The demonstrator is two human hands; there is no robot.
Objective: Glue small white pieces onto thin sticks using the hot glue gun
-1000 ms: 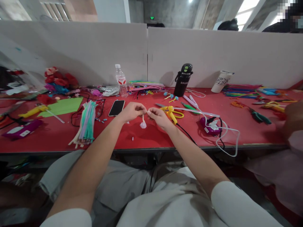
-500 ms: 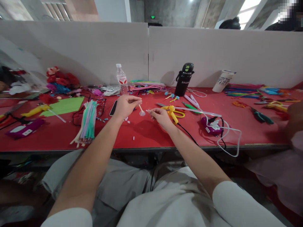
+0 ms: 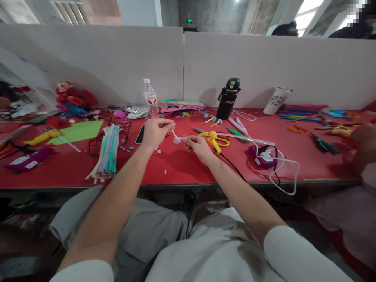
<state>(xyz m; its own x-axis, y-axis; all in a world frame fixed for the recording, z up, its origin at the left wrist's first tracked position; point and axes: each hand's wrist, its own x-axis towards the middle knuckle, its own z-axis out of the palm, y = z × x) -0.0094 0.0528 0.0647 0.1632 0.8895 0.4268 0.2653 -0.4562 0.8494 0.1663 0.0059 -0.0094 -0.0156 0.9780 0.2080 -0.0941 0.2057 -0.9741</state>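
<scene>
White pipe-cleaner bud (image 3: 176, 139) now sits lifted in your left hand (image 3: 155, 131) pinch; your right hand (image 3: 199, 144) has closed back in, fingertips pressed together beside it.

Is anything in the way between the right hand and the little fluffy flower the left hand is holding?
No, nothing visible. The left hand pinches the flower's stem, and the right hand fingertips are right beside its fluffy head, above the red table.

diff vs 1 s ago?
Left hand lifted the white pipe-cleaner flower up and away from the body; its head now angles toward the right hand, whose fingertips reach it again. Phone, scissors, table clutter unchanged.
</scene>
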